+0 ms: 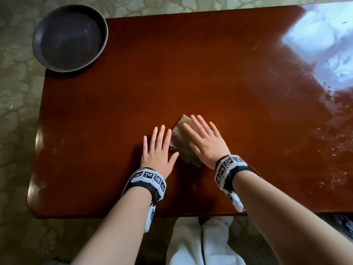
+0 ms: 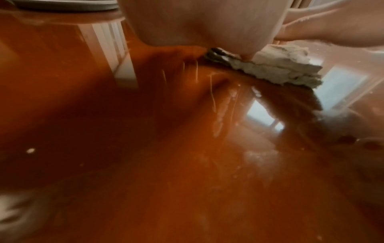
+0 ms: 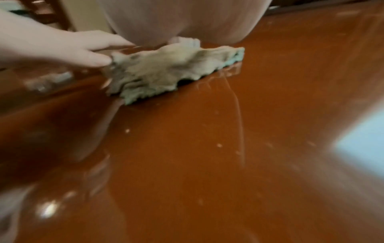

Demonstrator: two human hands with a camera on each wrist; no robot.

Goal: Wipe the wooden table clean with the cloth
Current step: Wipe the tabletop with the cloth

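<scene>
Both hands lie flat: right hand (image 1: 205,144) presses the cloth (image 1: 181,142) mid-table (image 1: 114,111), left hand (image 1: 158,150) spread just beside it. Soft and limp, it will likely bunch; a flat palm on top suits better than pinching.

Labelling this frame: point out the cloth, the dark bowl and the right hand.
cloth (image 1: 180,139): head view, bare part between the two hands.
dark bowl (image 1: 69,38): head view, middle of its inside.
right hand (image 1: 207,142): head view, back of the hand.
</scene>
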